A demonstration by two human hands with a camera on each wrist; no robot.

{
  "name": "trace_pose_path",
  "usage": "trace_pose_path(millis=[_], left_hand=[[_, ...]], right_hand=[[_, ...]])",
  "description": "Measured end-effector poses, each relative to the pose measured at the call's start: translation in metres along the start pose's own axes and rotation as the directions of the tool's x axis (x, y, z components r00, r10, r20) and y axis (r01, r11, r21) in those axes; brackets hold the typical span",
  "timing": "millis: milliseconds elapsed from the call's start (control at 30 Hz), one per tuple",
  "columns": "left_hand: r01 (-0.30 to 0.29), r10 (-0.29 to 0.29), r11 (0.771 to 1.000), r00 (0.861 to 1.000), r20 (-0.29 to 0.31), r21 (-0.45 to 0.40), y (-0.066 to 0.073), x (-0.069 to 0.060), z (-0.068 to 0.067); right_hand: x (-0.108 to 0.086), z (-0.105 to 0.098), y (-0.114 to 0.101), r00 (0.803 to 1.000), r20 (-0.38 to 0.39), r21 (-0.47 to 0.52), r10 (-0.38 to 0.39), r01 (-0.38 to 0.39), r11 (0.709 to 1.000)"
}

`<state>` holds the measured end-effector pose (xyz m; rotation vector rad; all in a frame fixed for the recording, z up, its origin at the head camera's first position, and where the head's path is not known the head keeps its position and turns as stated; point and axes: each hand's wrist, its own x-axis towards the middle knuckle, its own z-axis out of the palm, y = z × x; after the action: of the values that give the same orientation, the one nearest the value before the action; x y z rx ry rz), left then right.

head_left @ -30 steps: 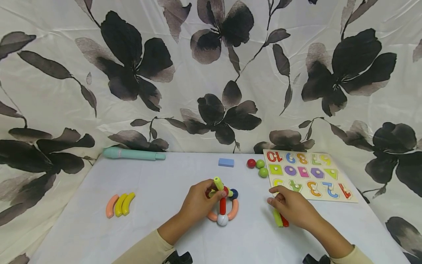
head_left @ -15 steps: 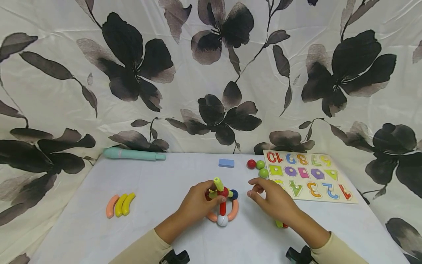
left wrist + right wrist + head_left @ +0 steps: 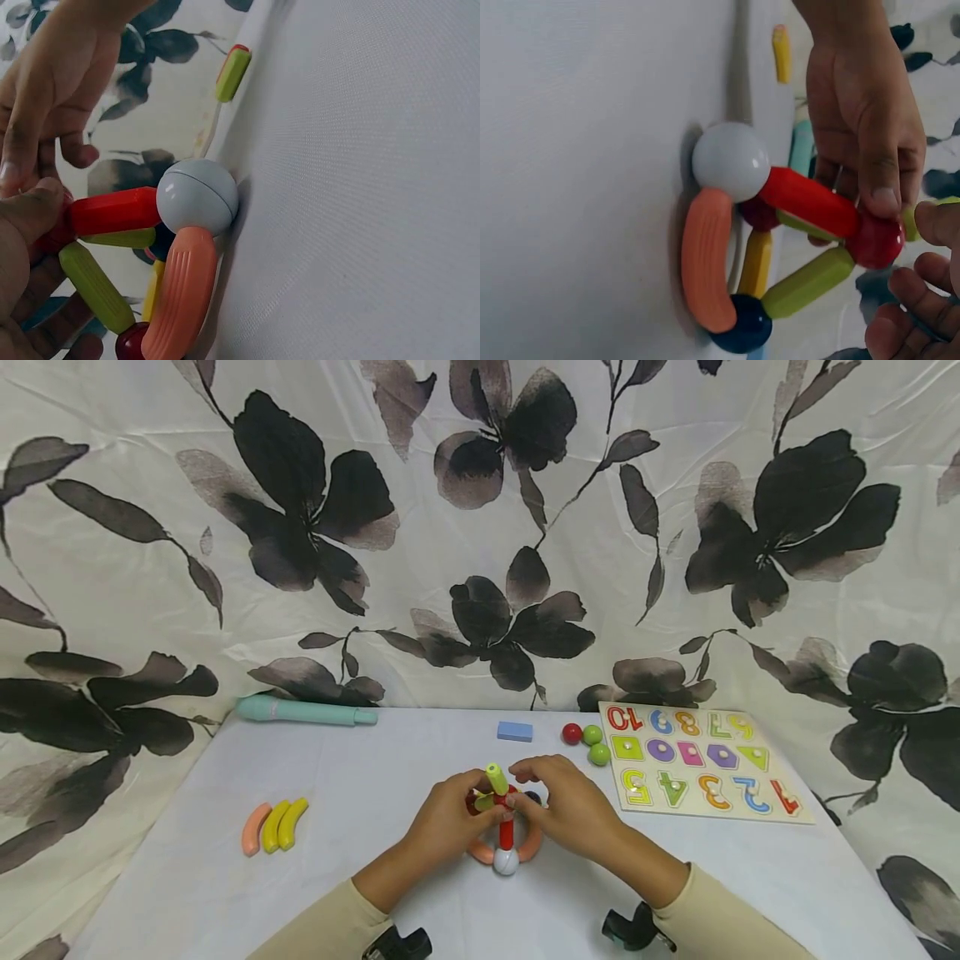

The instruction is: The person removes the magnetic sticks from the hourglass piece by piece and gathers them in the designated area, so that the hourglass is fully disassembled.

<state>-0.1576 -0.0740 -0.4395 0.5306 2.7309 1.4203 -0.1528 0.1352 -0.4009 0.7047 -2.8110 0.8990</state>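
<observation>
A structure of balls and sticks stands on the table: its white ball (image 3: pixel 506 861) faces me, with curved orange pieces (image 3: pixel 709 259) at the base. Sticks, one red (image 3: pixel 116 211) and others green (image 3: pixel 808 282), slope up to a red ball (image 3: pixel 876 240), and an upright green stick (image 3: pixel 497 778) tops it. My left hand (image 3: pixel 447 817) pinches the structure at this red ball, its thumb on the ball. From the right my right hand (image 3: pixel 576 810) comes close around the top, thumb beside the red ball, fingers loosely bent and apart. The dark blue ball (image 3: pixel 744 324) is mostly hidden by it in the head view.
Curved pieces, one orange (image 3: pixel 256 829) and two yellow (image 3: pixel 274 825), lie left. A teal tube (image 3: pixel 306 710) and blue block (image 3: pixel 514 731) lie at the back. Red (image 3: pixel 572 733) and green balls (image 3: pixel 598 754) sit beside the number board (image 3: pixel 708 806). A green piece (image 3: pixel 235 75) lies on the table.
My right hand has moved left from beside the green and red sticks on the right to the top of the structure. My left hand keeps its pinch and has hardly moved.
</observation>
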Motion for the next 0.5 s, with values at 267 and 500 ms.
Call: trace_pose_path(millis=[267, 500], left_hand=[[0.011, -0.011, 1.000, 1.000, 0.013, -0.016, -0.0001, 0.0005, -0.0009], [-0.007, 0.007, 1.000, 1.000, 0.000, -0.005, -0.0007, 0.0008, -0.0007]], right_hand=[[0.0081, 0.0078, -0.0086, 1.000, 0.010, 0.012, -0.021, 0.020, 1.000], [0.0092, 0.0093, -0.0083, 1.000, -0.002, 0.057, -0.009, 0.009, 0.998]])
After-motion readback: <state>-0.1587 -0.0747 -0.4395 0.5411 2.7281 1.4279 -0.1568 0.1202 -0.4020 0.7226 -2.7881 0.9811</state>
